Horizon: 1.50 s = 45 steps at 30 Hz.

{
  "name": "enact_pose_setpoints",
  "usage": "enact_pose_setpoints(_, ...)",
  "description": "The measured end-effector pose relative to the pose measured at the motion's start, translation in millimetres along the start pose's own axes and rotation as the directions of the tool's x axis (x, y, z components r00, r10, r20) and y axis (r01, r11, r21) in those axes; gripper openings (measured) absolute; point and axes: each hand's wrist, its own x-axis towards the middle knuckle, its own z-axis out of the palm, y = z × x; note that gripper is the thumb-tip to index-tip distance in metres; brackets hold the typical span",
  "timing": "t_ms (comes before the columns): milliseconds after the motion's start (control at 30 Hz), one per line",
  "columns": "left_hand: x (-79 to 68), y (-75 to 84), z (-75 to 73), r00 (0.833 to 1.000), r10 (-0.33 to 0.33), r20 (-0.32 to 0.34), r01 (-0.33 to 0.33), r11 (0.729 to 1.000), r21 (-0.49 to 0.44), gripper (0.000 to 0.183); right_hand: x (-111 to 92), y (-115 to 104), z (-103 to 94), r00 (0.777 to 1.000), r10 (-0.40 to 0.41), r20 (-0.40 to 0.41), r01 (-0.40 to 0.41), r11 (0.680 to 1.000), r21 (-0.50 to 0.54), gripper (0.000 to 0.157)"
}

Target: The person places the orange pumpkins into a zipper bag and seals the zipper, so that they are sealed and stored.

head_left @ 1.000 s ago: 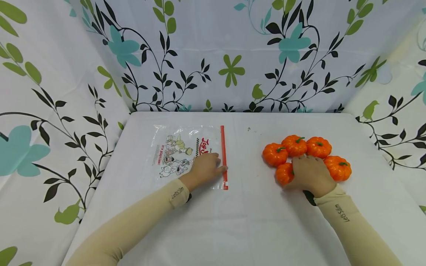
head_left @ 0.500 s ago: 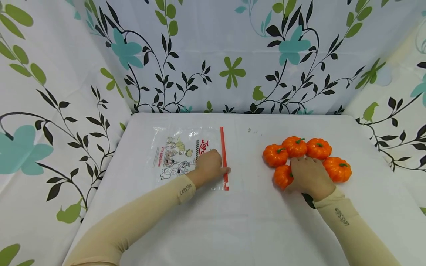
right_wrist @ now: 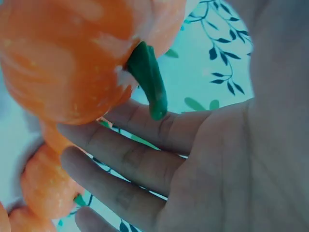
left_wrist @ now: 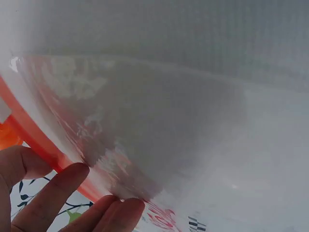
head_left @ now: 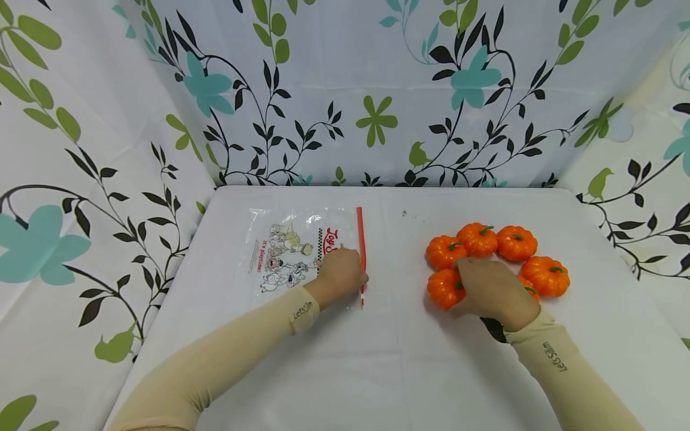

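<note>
My left hand [head_left: 341, 274] pinches the red zip edge [head_left: 362, 245] of a clear printed zip bag [head_left: 288, 251] lying on the table. In the left wrist view, the thumb and fingers [left_wrist: 63, 186] meet at the red strip [left_wrist: 36, 137], and the film bulges beside them. On the right, my right hand [head_left: 496, 293] holds a small orange toy pumpkin [head_left: 445, 290] between its fingers and thumb. Its green stem [right_wrist: 148, 79] points toward the palm in the right wrist view, with the fingertips against its side; the thumb tip is hidden there. Another pumpkin [head_left: 530, 288] shows partly beneath this hand.
More orange pumpkins stand close around the right hand: one at the left [head_left: 444, 251], two behind it and one at the right [head_left: 545, 276]. The white table [head_left: 345, 371] is bordered by hanging cloth [head_left: 345, 155] printed with leaves and flowers.
The right hand has shifted slightly left with its pumpkin, uncovering part of another behind it. The left hand has moved a little right, and the bag's zip edge has turned narrower under its fingers.
</note>
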Motion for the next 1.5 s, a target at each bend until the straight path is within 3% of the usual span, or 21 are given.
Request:
enact_pose_setpoints(200,-2.9,-3.1,-3.9,0.996,0.021,-0.085,-0.016,0.998,0.056,0.029,2,-2,-0.3,0.999,-0.014,0.030,0.010,0.990,0.140,0.055)
enact_pose_setpoints(333,-6.5,-7.1,-8.6,0.978,0.071,-0.196,-0.050,0.992,0.112,0.033,5,-1,3.1,0.999,-0.052,0.000,0.051,0.977,0.209,0.062)
enact_pose_setpoints(467,-9.6,-12.9,-13.8,0.942,0.121,-0.312,-0.063,0.980,0.191,0.033,12,-3,8.6,0.996,-0.083,-0.044,0.093,0.953,0.288,0.074)
enact_pose_setpoints(700,-12.2,-24.1,-17.7,0.853,0.200,-0.482,-0.095,0.968,0.233,0.027,32,-13,20.4,0.988,-0.078,-0.131,0.130,0.880,0.456,0.089)
enact_pose_setpoints(833,-14.4,-24.5,-18.4,0.834,0.229,-0.503,-0.105,0.959,0.262,0.028,46,-23,27.8,0.989,0.009,-0.146,0.078,0.811,0.580,0.097)
enact_pose_setpoints(967,-17.5,-22.0,-18.9,0.840,0.237,-0.489,-0.108,0.955,0.276,0.029,59,-35,31.8,0.982,0.096,-0.160,0.044,0.717,0.695,0.099)
enact_pose_setpoints(1133,-22.0,-22.1,-17.2,0.829,0.253,-0.498,-0.110,0.948,0.299,0.028,78,-55,35.8,0.967,0.179,-0.180,0.035,0.606,0.795,0.097)
enact_pose_setpoints(1200,-24.8,-23.1,-16.3,0.823,0.254,-0.508,-0.105,0.947,0.304,0.028,86,-64,37.5,0.968,0.188,-0.166,0.028,0.575,0.817,0.097)
enact_pose_setpoints(1333,-29.0,-25.2,-14.8,0.812,0.245,-0.530,-0.112,0.956,0.270,0.026,98,-77,39.8,0.978,0.169,-0.125,0.011,0.554,0.832,0.096)
enact_pose_setpoints(1500,-28.0,-27.4,-13.7,0.790,0.240,-0.565,-0.143,0.967,0.212,0.027,106,-84,41.3,0.981,0.153,-0.122,0.009,0.589,0.808,0.093)
